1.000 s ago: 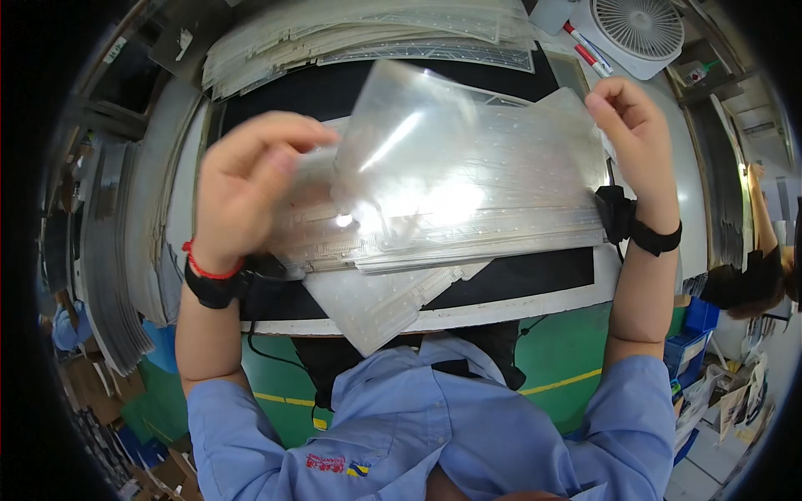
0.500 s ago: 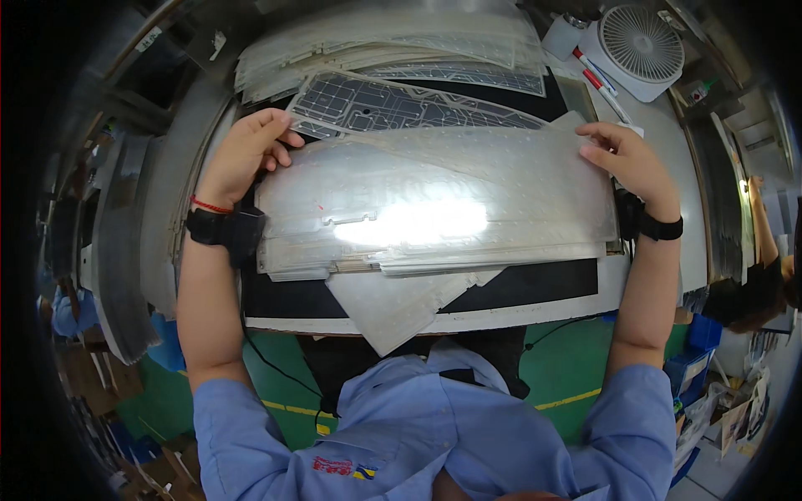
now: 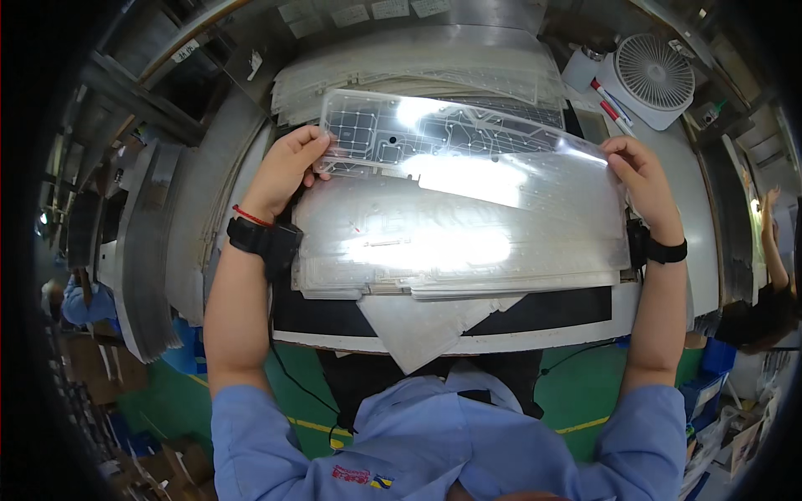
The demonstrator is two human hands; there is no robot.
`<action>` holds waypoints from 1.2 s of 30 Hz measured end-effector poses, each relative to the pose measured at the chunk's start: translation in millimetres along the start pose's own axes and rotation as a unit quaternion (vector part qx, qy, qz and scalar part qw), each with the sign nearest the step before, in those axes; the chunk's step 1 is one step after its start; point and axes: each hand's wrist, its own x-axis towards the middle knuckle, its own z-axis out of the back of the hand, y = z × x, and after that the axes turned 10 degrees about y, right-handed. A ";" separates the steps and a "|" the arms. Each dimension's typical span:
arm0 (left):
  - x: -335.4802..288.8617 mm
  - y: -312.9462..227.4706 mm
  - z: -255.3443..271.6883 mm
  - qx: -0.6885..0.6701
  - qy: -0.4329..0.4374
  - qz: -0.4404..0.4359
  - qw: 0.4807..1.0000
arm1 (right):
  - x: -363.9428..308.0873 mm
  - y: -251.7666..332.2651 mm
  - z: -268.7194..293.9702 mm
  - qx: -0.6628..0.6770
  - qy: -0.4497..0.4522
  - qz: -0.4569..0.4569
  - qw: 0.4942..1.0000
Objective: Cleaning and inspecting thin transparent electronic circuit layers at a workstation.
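A long, clear plastic film sheet with printed circuit lines (image 3: 451, 125) is held up by its two ends. My left hand (image 3: 288, 169) pinches its left end, thumb on top. At the opposite end my right hand (image 3: 642, 179) grips the right corner between thumb and fingers. Below it lies a stack of translucent film sheets (image 3: 551, 250), partly covered by the held sheet and glaring with reflected light. From under this stack a loose sheet (image 3: 409, 330) sticks out at an angle over the table's front edge.
Behind the held sheet sits a larger pile of film sheets (image 3: 418, 63). A white fan (image 3: 656, 75), a bottle (image 3: 581, 68) and red markers (image 3: 612, 104) stand or lie at the back right. A black mat (image 3: 560, 309) is under the stack. More sheets (image 3: 150, 250) stand at the left.
The circuit-printed sheet, earlier lying behind the front stack, is now lifted and drawn over it. Both hands have closed on its ends. The whole view has shifted slightly.
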 end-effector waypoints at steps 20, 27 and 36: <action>2.2 -1.1 26.4 -0.234 -0.147 -0.193 0.942 | 0.3 5.9 -15.2 0.078 0.002 -0.020 0.997; 11.1 -39.0 -6.0 0.299 -0.052 -0.174 0.937 | 0.5 10.3 -13.4 -0.099 0.020 -0.023 0.995; 93.2 -52.5 -22.3 0.648 -0.057 -0.139 0.747 | -3.0 18.6 -15.2 -0.128 0.017 0.003 0.992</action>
